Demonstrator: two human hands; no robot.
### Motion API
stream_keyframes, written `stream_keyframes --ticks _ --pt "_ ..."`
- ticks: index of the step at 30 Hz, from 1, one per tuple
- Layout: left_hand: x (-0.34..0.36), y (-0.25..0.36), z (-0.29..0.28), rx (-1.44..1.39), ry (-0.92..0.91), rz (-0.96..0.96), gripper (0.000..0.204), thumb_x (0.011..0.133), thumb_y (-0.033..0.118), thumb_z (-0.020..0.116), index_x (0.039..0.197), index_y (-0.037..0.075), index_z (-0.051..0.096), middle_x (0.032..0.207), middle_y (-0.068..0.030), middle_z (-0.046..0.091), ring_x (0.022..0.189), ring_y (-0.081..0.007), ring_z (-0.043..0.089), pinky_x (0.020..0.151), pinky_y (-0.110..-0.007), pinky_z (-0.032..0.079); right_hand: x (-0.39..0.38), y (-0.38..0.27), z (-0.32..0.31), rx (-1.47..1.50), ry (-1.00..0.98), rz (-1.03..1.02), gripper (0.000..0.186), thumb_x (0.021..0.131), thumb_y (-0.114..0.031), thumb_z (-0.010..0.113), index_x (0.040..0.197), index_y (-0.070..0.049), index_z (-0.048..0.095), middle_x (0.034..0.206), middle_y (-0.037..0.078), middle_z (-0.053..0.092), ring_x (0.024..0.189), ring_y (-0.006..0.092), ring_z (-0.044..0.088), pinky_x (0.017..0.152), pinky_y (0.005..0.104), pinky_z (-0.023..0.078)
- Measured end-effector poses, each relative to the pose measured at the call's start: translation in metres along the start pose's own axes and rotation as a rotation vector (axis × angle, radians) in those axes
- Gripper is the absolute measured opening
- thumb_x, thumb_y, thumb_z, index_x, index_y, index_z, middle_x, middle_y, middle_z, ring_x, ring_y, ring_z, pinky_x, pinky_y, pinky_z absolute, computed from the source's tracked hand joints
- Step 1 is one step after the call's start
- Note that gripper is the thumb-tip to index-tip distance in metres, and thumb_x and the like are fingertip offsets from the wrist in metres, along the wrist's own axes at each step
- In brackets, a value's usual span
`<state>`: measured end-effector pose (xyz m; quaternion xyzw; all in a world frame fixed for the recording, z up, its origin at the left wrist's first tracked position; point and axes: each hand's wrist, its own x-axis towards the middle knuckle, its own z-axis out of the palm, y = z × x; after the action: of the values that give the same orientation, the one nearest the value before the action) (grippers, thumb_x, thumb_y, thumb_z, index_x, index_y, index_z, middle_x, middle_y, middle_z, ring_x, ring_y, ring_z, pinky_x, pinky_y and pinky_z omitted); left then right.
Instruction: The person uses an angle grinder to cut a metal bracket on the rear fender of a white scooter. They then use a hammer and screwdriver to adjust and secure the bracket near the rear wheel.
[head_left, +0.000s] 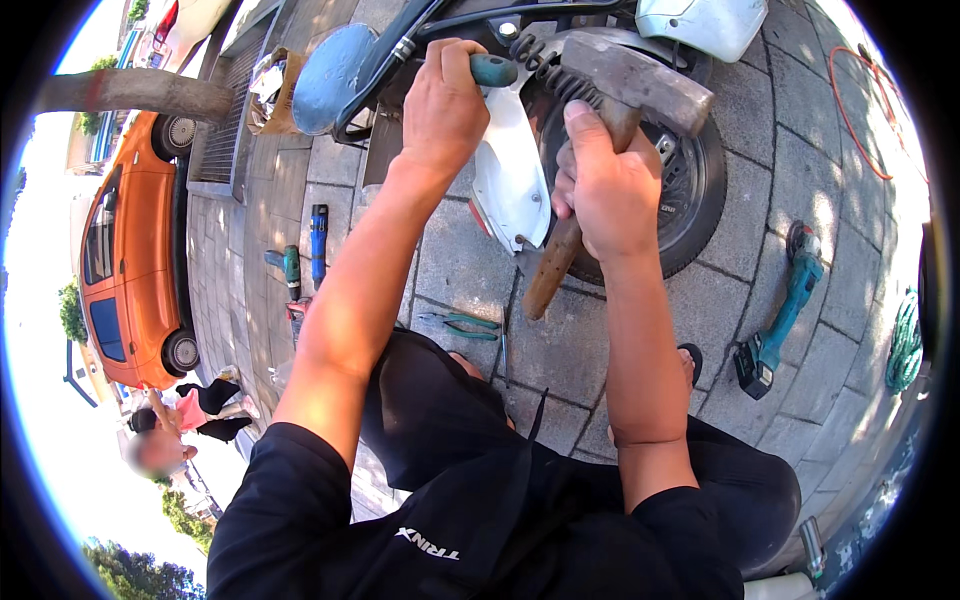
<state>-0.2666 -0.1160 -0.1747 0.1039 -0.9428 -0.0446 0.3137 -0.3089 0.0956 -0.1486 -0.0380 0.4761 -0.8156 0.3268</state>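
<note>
My left hand (440,110) is wrapped round a tool with a dark green handle (494,70); its rounded butt sticks out on the thumb side, and I cannot make out its working end. In my right hand (612,195) is a hammer (640,82) with a heavy, worn metal head and a wooden handle, gripped just below the head with the thumb along it. Both hands are over the rear of a scooter. Behind the hammer are its coil spring (535,55), white body panel (512,165) and black-tyred wheel (708,195).
Pliers (470,325) and a thin rod (505,345) lie on the paving by my knees. A teal angle grinder (778,320) lies to the right, near a green rope coil (903,345). At left are a drill (288,265), a blue tool (319,245), an orange car (130,250) and another person (175,420).
</note>
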Motion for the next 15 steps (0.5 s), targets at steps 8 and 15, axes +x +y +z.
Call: stream_keyframes --ticks 8,15 --pt "-0.004 0.0 0.001 -0.018 -0.032 -0.026 0.037 0.087 -0.006 0.067 0.12 0.009 0.057 0.118 -0.0147 0.064 0.105 -0.0428 0.067 0.084 -0.05 0.056 0.007 0.021 0.024 -0.173 -0.046 -0.03 0.028 0.105 -0.022 0.064 0.083 -0.008 0.055 0.06 -0.003 0.047 0.045 0.0089 0.043 0.044 0.0303 0.041" --pt "-0.004 -0.003 -0.005 -0.069 0.019 -0.031 0.037 0.088 -0.006 0.067 0.12 0.009 0.057 0.117 -0.0143 0.065 0.105 -0.043 0.067 0.085 -0.05 0.056 -0.026 -0.006 0.025 0.034 0.146 -0.245 0.031 0.105 -0.023 0.065 0.081 -0.009 0.053 0.06 -0.003 0.046 0.045 0.0093 0.044 0.044 0.0305 0.042"
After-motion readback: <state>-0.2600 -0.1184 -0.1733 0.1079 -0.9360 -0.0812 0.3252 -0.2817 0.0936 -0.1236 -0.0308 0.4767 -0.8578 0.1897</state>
